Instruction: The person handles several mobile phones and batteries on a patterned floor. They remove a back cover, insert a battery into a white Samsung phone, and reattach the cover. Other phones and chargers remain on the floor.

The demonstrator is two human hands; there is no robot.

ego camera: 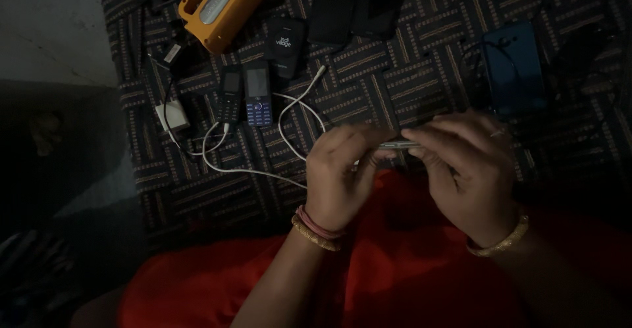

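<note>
- Risk first: the thin silvery phone was pinched only at its ends, edge-on, right of the frame's centre, over the red cloth on the lap. A slip at either end could have dropped it, I judged.
- Second hazard: the white cable looped just left of the left hand; a wrist swing could have snagged it and dragged the small blue keypad phone or the black keypad phone beside it.
- The light was poor, so any fine work on the phone's edge could have gone astray.
- Left hand's fingers: curled in, clamping the phone's left end, thumb hidden beneath.
- Right hand: fingers bent over the top, closed on the right end; how tight, I could not tell.
- Around them, on the patterned mat: a yellow lamp upper left, a white charger plug at the left, a blue case upper right.
</note>
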